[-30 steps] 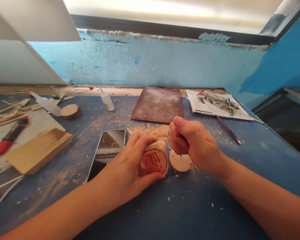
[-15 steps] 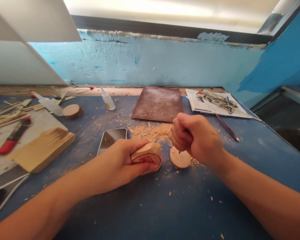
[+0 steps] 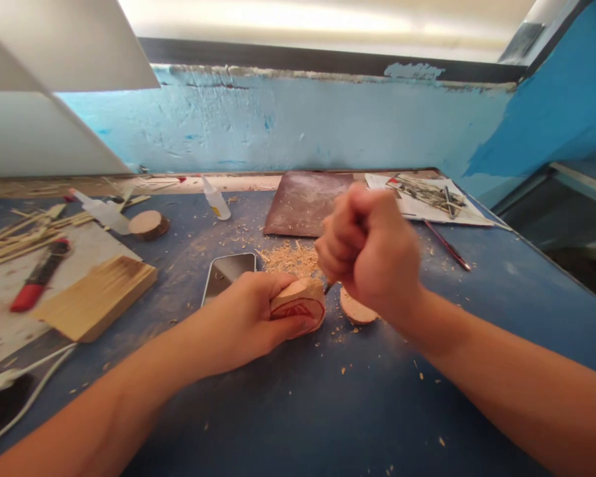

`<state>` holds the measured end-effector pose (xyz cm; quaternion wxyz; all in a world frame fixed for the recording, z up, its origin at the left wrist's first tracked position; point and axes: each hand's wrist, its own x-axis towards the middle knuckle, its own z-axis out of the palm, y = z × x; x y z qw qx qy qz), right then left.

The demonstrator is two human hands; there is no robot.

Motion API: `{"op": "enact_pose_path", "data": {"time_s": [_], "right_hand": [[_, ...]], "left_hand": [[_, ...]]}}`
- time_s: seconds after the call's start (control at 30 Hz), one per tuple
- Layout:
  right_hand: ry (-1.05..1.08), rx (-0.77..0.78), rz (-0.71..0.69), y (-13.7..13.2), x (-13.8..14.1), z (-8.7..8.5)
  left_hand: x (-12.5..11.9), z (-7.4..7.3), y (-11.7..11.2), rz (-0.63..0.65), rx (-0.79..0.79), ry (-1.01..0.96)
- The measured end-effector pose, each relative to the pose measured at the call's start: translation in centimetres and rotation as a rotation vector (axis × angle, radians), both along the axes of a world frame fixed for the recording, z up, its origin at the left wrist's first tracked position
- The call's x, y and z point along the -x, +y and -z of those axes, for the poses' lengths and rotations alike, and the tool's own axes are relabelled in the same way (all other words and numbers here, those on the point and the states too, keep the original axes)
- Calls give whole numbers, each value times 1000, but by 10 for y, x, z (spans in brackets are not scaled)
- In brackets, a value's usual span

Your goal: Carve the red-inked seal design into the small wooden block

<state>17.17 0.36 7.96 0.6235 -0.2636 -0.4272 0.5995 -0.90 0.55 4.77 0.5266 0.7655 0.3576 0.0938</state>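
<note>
My left hand (image 3: 250, 318) grips a chunky piece of wood (image 3: 313, 290) with a red outline and red marks drawn on its near face. At its right side, my right hand (image 3: 370, 248) is closed in a fist round a tool whose thin dark tip (image 3: 328, 287) pokes out below, close to the wood's edge. Most of the tool is hidden, so its kind does not show. Partly behind the right hand, a round wooden disc (image 3: 357, 310) lies on the blue table (image 3: 298, 424). Wood shavings (image 3: 290, 260) are heaped beyond both hands.
A phone (image 3: 228, 273) lies just beyond my left hand. To the left are a wooden block (image 3: 96, 298), a red-and-black cutter (image 3: 39, 277), a log slice (image 3: 148, 225) and glue bottles (image 3: 217, 201). Farther back lie brown sandpaper (image 3: 298, 205), papers with scraps and a dark red pen (image 3: 447, 245).
My right hand has risen and moved left, bringing the tool's tip from over the disc to the wood in my left hand. My left hand keeps its hold.
</note>
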Motion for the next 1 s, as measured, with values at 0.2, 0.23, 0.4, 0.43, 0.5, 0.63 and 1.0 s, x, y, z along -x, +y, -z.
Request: {"op": "enact_pose_path", "data": {"time_s": [0.2, 0.23, 0.4, 0.43, 0.5, 0.63, 1.0], "right_hand": [[-14, -67, 12, 2, 1, 6], [-28, -77, 25, 3, 1, 7], [-12, 43, 27, 3, 1, 12], [15, 25, 45, 3, 1, 9], [50, 11, 80, 2, 0, 2], [53, 34, 58, 1, -1, -2], [55, -25, 47, -3, -1, 3]], "left_hand": [[3, 0, 0, 1, 18, -3], [4, 0, 0, 2, 14, 2], [4, 0, -1, 8, -12, -5], [4, 0, -1, 5, -17, 3], [4, 1, -1, -4, -16, 30], [4, 3, 1, -12, 0, 28], [2, 2, 2, -11, 15, 30]]}}
